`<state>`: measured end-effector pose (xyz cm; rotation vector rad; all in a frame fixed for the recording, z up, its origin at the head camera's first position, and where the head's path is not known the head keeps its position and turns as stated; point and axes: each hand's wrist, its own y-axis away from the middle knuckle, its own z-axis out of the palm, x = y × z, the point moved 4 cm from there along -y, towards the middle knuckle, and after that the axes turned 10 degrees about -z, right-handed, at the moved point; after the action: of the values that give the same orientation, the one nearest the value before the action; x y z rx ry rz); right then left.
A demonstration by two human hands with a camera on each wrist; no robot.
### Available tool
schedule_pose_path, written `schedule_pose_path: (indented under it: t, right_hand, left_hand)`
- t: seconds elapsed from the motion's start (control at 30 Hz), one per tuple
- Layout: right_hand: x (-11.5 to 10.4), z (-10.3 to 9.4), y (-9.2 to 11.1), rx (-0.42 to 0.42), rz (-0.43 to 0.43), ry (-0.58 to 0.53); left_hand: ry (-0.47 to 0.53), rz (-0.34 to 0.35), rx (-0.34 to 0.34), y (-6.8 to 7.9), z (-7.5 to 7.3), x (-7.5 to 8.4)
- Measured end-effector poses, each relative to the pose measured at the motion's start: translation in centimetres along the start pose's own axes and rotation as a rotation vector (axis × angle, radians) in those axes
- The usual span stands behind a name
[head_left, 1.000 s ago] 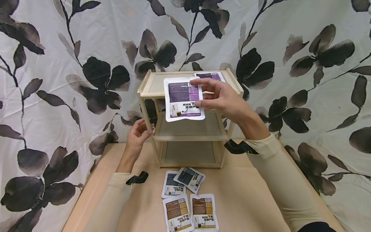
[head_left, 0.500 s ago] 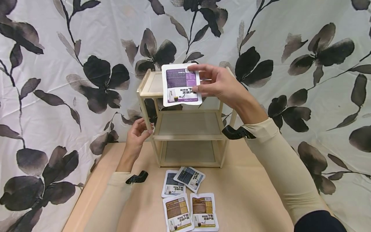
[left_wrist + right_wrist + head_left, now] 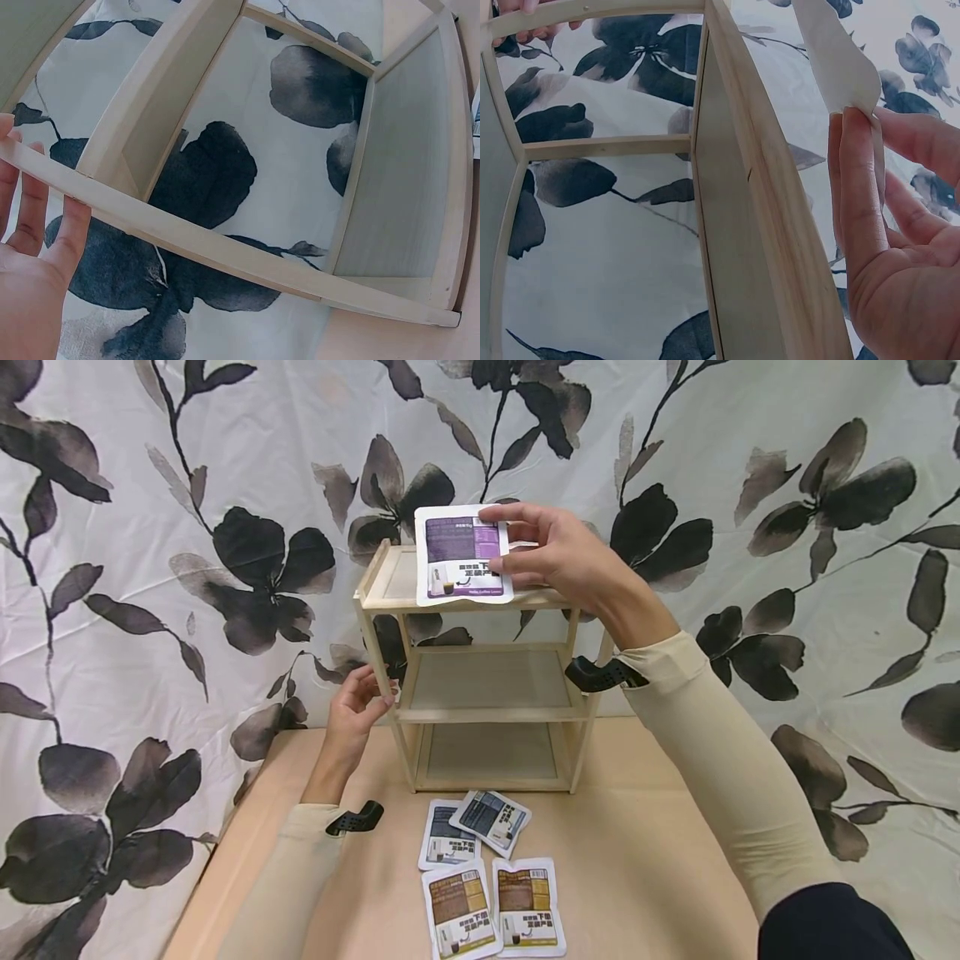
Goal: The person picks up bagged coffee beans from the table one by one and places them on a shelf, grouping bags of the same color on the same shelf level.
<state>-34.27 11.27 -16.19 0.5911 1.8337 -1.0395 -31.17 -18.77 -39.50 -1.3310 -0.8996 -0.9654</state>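
My right hand pinches the right edge of a purple and white sachet, its printed face toward me. It holds the sachet above the top tier of a small wooden shelf. Seen from the right wrist, the sachet shows edge-on with a pale side, between thumb and fingers. My left hand grips the shelf's front left post; in the left wrist view several fingers of that hand pass behind the post. The purple sachet seen earlier on the top tier is hidden behind my right hand.
In front of the shelf, two dark blue sachets overlap on the table. Nearer to me lie two brown and yellow sachets side by side. A floral cloth hangs close behind the shelf.
My right hand has risen with the purple sachet and shifted slightly left, from in front of the top tier to above it. The left hand stays on the post.
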Motion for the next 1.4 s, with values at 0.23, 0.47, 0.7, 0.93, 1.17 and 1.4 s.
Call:
schedule_pose_path:
  t: [0.23,0.47,0.7,0.93,1.17,1.4]
  right_hand:
    - [-0.1,0.4,-0.9,-0.016,0.006,0.028]
    - [-0.2,0.6,-1.5,-0.029,0.023,0.075]
    - [0.2,0.8,-2.3,-0.020,0.080,0.093]
    - [0.6,0.9,-2.9,-0.010,0.168,0.093]
    - [1.1,0.7,-3.4,-0.008,0.215,0.225]
    - [0.6,0.1,-3.8,0.014,0.228,0.462]
  left_hand:
    - [-0.012,0.001,0.011,0.0,-0.2,-0.2]
    - [-0.009,0.020,0.010,0.2,-0.2,-0.2]
    - [-0.003,0.020,0.012,0.4,-0.1,-0.3]
    - [-0.005,0.025,0.012,0.5,0.0,-0.2]
    - [-0.016,0.018,0.007,0.3,-0.1,-0.3]
    - [-0.004,0.005,-0.002,-0.1,-0.3,-0.3]
